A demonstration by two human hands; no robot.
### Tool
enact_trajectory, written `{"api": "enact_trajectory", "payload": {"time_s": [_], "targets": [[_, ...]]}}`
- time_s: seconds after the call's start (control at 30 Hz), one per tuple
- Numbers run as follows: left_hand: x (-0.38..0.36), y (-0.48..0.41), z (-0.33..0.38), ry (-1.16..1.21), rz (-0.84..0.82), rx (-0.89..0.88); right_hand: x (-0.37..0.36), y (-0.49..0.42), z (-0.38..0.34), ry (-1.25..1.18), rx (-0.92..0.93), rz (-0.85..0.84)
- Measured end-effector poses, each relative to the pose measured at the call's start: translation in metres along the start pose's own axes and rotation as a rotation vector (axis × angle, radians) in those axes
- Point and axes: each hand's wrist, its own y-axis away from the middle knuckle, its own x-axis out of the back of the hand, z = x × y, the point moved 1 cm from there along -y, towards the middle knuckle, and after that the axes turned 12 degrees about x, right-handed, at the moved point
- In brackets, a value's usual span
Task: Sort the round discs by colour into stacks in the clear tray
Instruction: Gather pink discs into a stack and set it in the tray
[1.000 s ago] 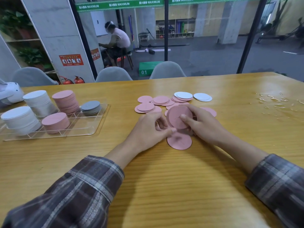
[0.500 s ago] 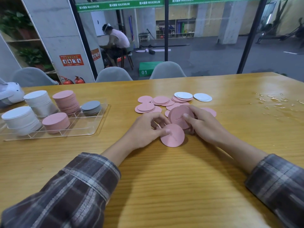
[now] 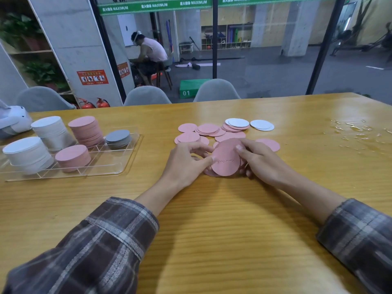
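Table (image 3: 212,230): wood grain, glossy finish w/ sheen noted. Tray (image 3: 118,166): clear plastic, smooth. Pink discs (image 3: 226,161): matt, poss. card or foam. Sleeves (image 3: 95,247): plaid woven cloth.

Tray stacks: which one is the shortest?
The grey stack, at the far right of the clear tray. It is the only grey one and sits well below the two white stacks and two pink stacks.
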Motion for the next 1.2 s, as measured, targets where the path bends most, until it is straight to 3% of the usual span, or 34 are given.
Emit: {"api": "enact_trajectory", "payload": {"time_s": [0.33,0.47,0.57,0.73,1.2], "targets": [[-0.009,0.001,0.005,0.065,0.038,0.057,-0.002,0.001,-0.006,0.148,0.172,-0.038],[-0.002,-0.002,0.001,-0.192,0.124,-0.091,0.003,0.000,-0.002,0.200,0.163,0.000],[0.003,-0.004,-0.009,-0.472,0.077,-0.102,0.006,0.000,-0.001,0.265,0.154,0.029],[0.006,-0.005,-0.011,-0.553,0.002,-0.072,0.007,0.000,0.003,0.241,0.113,0.057],[0.014,-0.009,-0.006,0.019,-0.057,0.064,0.005,-0.001,0.007,0.138,0.117,0.067]]}}
